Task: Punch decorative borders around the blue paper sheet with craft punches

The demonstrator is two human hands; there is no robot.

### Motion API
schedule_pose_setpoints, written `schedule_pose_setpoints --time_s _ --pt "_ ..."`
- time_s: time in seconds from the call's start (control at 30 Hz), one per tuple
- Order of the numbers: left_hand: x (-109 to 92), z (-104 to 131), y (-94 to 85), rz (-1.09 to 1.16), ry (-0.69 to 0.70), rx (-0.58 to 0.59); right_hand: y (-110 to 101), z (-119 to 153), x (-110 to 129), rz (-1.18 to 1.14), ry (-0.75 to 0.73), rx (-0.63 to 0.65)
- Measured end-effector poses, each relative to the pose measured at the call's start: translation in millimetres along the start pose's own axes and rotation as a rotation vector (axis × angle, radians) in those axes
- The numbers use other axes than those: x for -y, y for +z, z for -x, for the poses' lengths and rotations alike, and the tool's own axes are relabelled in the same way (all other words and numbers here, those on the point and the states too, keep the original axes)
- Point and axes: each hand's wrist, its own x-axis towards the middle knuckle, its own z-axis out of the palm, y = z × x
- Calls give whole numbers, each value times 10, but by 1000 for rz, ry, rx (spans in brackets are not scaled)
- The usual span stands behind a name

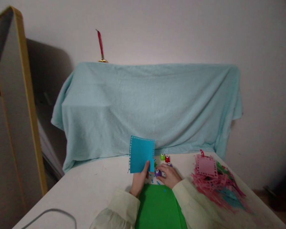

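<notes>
My left hand (140, 180) grips a blue sheet of paper (141, 155) by its lower right corner, thumb on the front. Rows of small punched holes run along the sheet's left, top and right edges. Between the fingers of my right hand (168, 175) is a small purple paper punch (158, 173) with a white eye, just right of the sheet and apart from it. Behind that hand stand a green punch (162, 156), a red punch (167, 158) and another purple punch (170, 164). A further green one is partly hidden by the sheet.
Green sheets (158, 206) lie in front of me, with blue paper bits (152, 181) beyond them on the white table (105, 178). On the right, a pink punched card (207, 167) rests on shredded paper (211, 189). A light blue cloth (143, 101) hangs behind.
</notes>
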Motion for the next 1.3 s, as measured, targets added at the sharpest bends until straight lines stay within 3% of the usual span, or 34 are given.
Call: schedule_pose_setpoints --time_s 0.3,0.43,0.57,0.67,0.83,0.93,1.13,1.3 --pt "-52 22 -6 12 -7 38 30 12 43 33 38 12" --pt "-38 30 -31 -1 -60 41 -145 -18 4 52 52 -247" --pt "-46 39 -33 13 -37 20 -300 -62 -214 103 116 -520" --pt "-63 51 -19 19 -18 37 -232 -61 -349 157 128 -427" --pt "-65 55 1 4 -14 65 56 -17 -394 235 101 -243" --pt "-57 38 -12 7 12 31 135 -5 -425 266 93 -233" --pt "-94 -23 -114 -29 -39 -247 112 -32 -451 271 108 -258" --pt "-119 -28 -132 -23 -39 -254 34 -37 -323 256 87 -312"
